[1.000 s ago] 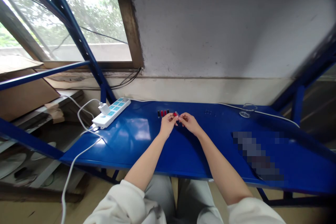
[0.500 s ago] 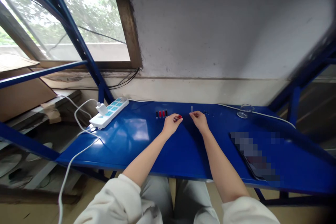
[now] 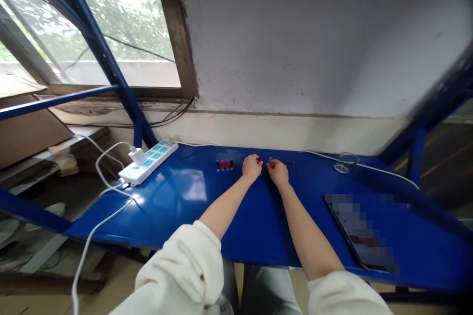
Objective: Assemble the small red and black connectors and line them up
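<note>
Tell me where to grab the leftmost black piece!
Maybe pinch the black piece by its dark end, from above and left: that side is open, while a red piece sits close on its right. I can't tell if it stands or lies.

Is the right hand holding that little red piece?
No, the little red piece is held in the left hand, and the right hand is apart from it.

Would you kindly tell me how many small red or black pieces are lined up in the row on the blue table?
4, from left to right: a black piece, a red piece, another red piece and a second black piece. None in the row looks hidden.
</note>
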`<state>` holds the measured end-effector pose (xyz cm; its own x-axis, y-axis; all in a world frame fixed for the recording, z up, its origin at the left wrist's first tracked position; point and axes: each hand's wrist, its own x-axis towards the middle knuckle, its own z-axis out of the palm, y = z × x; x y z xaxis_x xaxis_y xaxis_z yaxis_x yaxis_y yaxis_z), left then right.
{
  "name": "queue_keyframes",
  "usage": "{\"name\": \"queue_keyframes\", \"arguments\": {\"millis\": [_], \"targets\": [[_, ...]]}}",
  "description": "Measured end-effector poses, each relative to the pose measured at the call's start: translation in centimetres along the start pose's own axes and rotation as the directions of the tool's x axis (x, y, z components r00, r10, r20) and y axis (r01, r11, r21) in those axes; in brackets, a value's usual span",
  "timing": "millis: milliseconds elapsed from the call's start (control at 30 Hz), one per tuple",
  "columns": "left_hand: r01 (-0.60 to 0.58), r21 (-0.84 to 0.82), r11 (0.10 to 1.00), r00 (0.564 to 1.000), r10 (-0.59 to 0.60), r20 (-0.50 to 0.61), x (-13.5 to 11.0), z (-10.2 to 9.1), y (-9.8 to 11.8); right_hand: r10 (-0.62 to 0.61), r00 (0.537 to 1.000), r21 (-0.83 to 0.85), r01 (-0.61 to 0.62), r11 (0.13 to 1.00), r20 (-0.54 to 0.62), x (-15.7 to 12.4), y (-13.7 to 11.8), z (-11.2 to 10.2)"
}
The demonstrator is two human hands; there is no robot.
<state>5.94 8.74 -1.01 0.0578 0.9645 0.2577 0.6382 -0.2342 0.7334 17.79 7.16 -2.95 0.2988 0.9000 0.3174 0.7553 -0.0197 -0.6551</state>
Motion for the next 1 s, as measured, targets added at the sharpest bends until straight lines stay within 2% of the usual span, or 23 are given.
{"name": "queue_keyframes", "arguments": {"millis": [167, 400, 733, 1000], "targets": [[-0.028, 0.148, 0.989, 1.0, 0.029, -0.004, 0.7, 0.2, 0.0, -0.005, 0.999, -0.124, 0.01, 0.992, 0.039, -0.2, 0.0, 0.1], [-0.034, 0.312, 0.949, 0.998, 0.013, 0.067, 1.0, 0.5, -0.6, 0.025, 0.996, -0.22, -0.004, 0.975, 0.09, -0.2, -0.4, -0.3], [-0.059, 0.336, 0.94, 0.998, 0.063, 0.0, 0.9, 1.3, -0.7, -0.008, 0.995, -0.242, 0.033, 0.97, 0.104, 0.1, -0.4, -0.2], [-0.043, 0.315, 0.948, 0.999, 0.039, 0.019, 0.9, 1.2, -0.5, -0.039, 0.994, -0.271, 0.066, 0.96, 0.106, 0.1, -0.5, -0.3]]}}
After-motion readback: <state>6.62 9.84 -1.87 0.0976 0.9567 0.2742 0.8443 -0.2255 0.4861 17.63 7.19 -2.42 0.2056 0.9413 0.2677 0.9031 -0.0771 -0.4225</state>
